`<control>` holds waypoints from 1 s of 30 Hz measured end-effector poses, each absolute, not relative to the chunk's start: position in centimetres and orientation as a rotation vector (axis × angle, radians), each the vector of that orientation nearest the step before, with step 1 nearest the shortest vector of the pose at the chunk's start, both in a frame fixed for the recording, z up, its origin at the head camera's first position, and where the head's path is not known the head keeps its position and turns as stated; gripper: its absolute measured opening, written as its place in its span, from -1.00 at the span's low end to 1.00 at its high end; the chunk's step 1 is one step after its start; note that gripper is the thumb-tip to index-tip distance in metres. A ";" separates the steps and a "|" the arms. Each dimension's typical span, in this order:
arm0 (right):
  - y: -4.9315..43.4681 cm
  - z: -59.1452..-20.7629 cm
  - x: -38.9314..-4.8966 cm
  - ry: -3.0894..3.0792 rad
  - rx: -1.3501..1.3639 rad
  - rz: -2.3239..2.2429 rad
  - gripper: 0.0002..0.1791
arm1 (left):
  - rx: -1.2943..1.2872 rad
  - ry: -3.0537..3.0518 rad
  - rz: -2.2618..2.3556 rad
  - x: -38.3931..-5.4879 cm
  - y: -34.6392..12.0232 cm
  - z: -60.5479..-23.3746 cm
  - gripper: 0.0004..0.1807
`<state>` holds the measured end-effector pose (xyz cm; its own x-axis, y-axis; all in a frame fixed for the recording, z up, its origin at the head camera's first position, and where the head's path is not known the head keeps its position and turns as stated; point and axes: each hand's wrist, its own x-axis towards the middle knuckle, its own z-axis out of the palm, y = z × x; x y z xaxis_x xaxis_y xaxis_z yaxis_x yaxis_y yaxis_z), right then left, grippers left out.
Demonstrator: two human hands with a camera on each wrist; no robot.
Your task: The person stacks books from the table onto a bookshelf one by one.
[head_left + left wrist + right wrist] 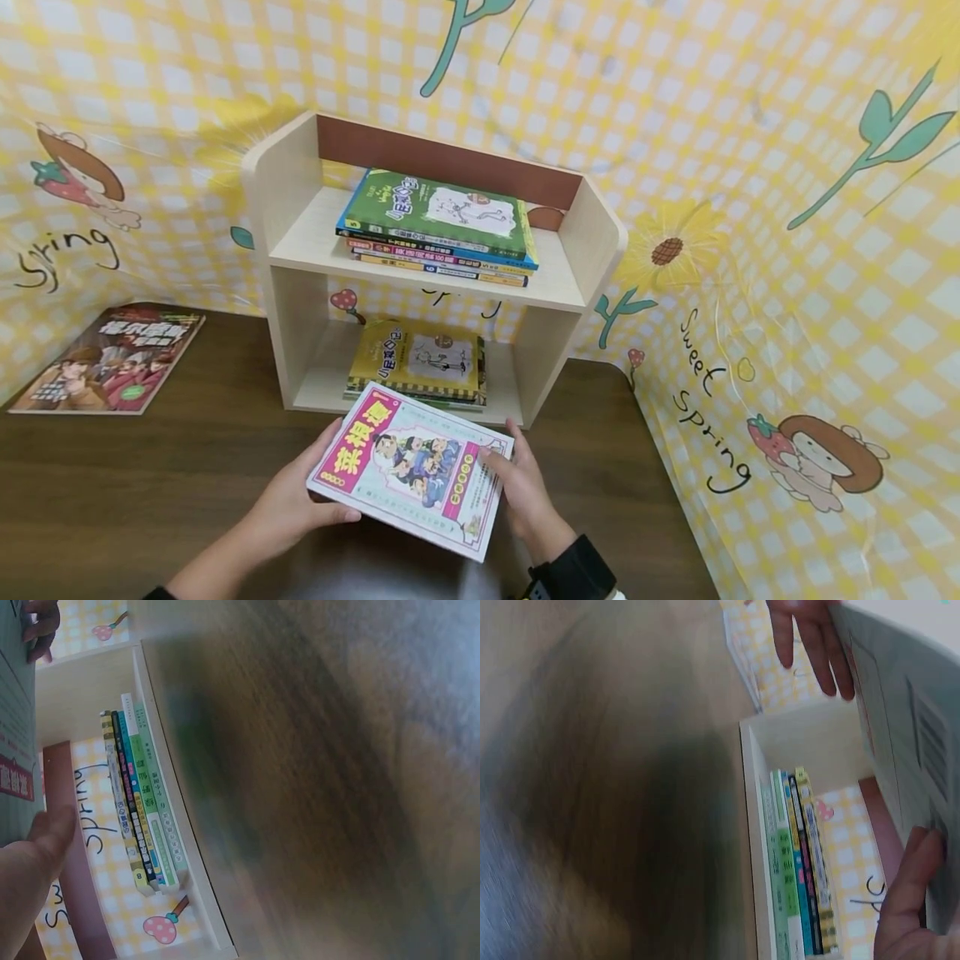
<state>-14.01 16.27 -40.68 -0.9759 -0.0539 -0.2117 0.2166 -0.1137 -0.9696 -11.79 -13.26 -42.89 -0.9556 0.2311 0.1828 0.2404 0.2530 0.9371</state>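
Observation:
Both hands hold a light-blue and pink book point(420, 467) with cartoon figures on its cover, tilted above the table. At its left end my left hand point(300, 500) grips it, the thumb along the near edge. My right hand point(528, 492) holds the right end, thumb on the cover and fingers behind. The underside point(889, 727) with a barcode faces the right wrist view. Just beyond the book stands a small two-tier wooden shelf point(427, 279). A green-covered book point(450, 212) tops the upper stack; a yellow-covered book point(435, 358) tops the lower one, partly hidden by the held book.
A magazine-like book point(108, 358) lies flat on the dark wooden table point(150, 475) at the left. Yellow checked cloth point(750, 108) with printed flowers and figures hangs behind and along both sides. The shelf has raised side panels point(281, 192).

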 end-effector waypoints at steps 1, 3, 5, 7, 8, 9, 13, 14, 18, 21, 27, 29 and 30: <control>16.1 -40.7 -13.8 1.958 0.183 -2.227 -0.06 | -0.459 -2.478 -1.854 -11.7 -13.2 -42.9 0.24; 15.7 -40.6 -13.5 1.952 0.184 -2.257 0.00 | -0.448 -2.469 -1.861 -11.5 -13.1 -43.0 0.23; 15.5 -40.6 -13.1 1.942 0.166 -2.280 0.05 | -0.428 -2.470 -1.870 -11.4 -13.0 -43.1 0.23; 15.4 -40.6 -12.8 1.925 0.132 -2.293 0.06 | -0.403 -2.480 -1.873 -11.3 -13.0 -43.2 0.23; 15.4 -40.6 -12.7 1.908 0.108 -2.300 0.05 | -0.382 -2.491 -1.867 -11.2 -13.0 -43.2 0.23; 15.4 -40.6 -12.5 1.894 0.080 -2.305 0.05 | -0.363 -2.502 -1.855 -11.2 -13.0 -43.2 0.23; 15.2 -40.4 -11.9 1.830 -0.006 -2.318 -0.02 | -0.297 -2.521 -1.810 -11.0 -12.9 -43.1 0.22; 15.1 -40.4 -11.8 1.826 -0.013 -2.315 -0.02 | -0.283 -2.514 -1.807 -11.0 -12.9 -43.0 0.22; 14.7 -40.5 -11.3 1.808 -0.028 -2.313 0.01 | -0.261 -2.476 -1.791 -11.0 -12.8 -42.8 0.23; 14.4 -40.9 -10.8 1.838 -0.070 -2.286 0.08 | -0.230 -2.460 -1.794 -11.1 -12.7 -42.6 0.25; 13.8 -41.9 -10.5 1.860 -0.206 -2.269 0.22 | -0.148 -2.457 -1.792 -11.2 -12.3 -42.5 0.28; 13.7 -42.1 -10.5 1.905 -0.227 -2.266 0.22 | -0.140 -2.460 -1.782 -11.2 -12.2 -42.4 0.29; 13.6 -42.3 -10.6 1.942 -0.233 -2.259 0.20 | -0.139 -2.457 -1.778 -11.2 -12.1 -42.4 0.28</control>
